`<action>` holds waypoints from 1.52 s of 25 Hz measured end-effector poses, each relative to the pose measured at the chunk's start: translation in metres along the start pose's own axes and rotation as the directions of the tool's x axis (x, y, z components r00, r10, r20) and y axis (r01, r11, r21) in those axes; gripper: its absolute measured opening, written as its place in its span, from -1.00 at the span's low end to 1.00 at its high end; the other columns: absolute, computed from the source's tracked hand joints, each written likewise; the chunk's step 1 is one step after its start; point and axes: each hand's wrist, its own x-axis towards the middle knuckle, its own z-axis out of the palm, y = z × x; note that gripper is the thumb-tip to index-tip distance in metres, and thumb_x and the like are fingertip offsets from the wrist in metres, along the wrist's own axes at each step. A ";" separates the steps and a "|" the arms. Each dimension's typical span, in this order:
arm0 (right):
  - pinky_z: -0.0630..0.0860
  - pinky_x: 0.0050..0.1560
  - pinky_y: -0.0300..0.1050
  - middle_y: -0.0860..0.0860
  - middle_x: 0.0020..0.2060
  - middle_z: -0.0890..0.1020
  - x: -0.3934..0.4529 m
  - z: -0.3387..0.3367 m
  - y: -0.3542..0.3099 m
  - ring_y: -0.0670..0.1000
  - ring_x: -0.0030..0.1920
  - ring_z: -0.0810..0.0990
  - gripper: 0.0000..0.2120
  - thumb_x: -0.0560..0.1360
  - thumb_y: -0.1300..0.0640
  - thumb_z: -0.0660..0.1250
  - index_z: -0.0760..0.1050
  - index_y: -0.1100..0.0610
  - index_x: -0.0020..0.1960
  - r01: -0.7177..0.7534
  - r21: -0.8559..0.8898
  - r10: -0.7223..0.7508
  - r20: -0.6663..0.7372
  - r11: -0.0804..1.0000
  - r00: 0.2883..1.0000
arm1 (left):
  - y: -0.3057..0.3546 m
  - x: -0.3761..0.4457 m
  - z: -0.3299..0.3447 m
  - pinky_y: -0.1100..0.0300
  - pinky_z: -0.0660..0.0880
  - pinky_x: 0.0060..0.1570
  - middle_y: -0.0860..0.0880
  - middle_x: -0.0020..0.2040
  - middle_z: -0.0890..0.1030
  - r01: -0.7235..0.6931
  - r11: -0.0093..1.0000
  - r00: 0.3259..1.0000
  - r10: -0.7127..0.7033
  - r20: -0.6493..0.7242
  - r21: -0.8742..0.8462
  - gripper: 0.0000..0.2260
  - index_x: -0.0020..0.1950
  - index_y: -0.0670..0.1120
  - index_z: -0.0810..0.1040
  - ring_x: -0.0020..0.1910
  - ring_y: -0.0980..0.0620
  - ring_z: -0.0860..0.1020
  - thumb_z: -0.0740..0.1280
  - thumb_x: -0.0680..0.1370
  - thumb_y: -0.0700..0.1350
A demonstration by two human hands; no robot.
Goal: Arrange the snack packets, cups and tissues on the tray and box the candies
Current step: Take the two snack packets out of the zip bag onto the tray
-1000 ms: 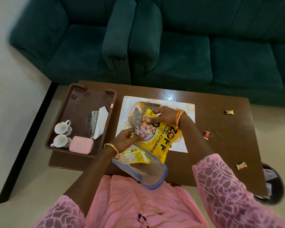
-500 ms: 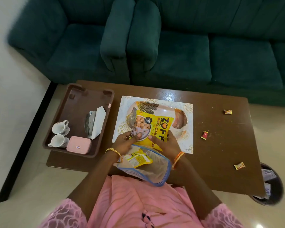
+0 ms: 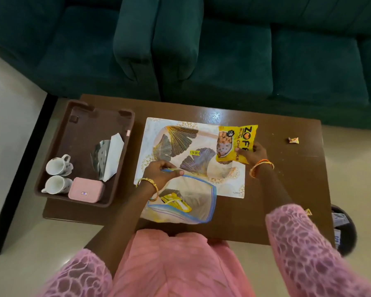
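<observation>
A yellow snack packet (image 3: 236,144) is pinched at its near edge by the right hand (image 3: 252,154) and rests over the right end of the white tray (image 3: 159,133), so the first packet is about placed. A second packet (image 3: 176,203) is seen inside the zip bag (image 3: 193,202), whose mouth is gripped by the closed left hand (image 3: 161,171); that one is left to do. Two cups (image 3: 58,174), the tissues (image 3: 113,157) and a pink box (image 3: 86,190) lie in the brown tray (image 3: 73,112), not yet moved. One candy (image 3: 293,140) lies loose on the counter (image 3: 287,189); another may sit by the right sleeve, though it is mostly hidden. No candy is boxed.
</observation>
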 end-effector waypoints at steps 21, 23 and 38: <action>0.49 -0.05 -0.12 0.20 0.12 0.61 0.120 0.037 0.072 0.17 0.09 0.60 -0.60 0.36 0.18 0.47 0.48 0.22 0.16 -0.225 -0.059 0.191 -0.349 0.973 0.918 | -0.018 0.064 0.029 0.30 0.39 -0.16 -0.09 -0.06 0.62 0.093 0.995 0.993 -0.094 -0.075 -0.025 -0.78 -0.10 -0.11 0.60 -0.09 0.01 0.52 0.50 0.35 -0.03; 0.49 -0.06 -0.12 0.19 0.11 0.61 0.117 0.041 0.074 0.16 0.07 0.60 -0.60 0.35 0.17 0.47 0.45 0.19 0.14 -0.212 -0.018 0.190 -0.375 0.977 0.907 | -0.020 0.064 0.030 0.36 0.39 -0.20 -0.07 -0.08 0.62 0.086 0.996 0.994 -0.087 -0.071 -0.026 -0.77 -0.10 -0.12 0.60 -0.10 0.01 0.53 0.50 0.35 -0.03; 0.35 -0.47 -0.30 -0.06 -0.55 0.43 -0.122 0.087 0.003 -0.18 -0.53 0.42 -0.80 0.24 0.44 0.08 0.41 0.27 -0.44 0.514 -0.010 -0.508 -0.168 0.858 0.845 | -0.031 -0.011 -0.010 0.52 0.44 -0.22 -0.04 -0.11 0.64 -0.110 0.992 0.993 0.107 -0.042 -0.065 -0.87 -0.09 -0.06 0.66 -0.18 0.26 0.56 0.48 0.38 -0.18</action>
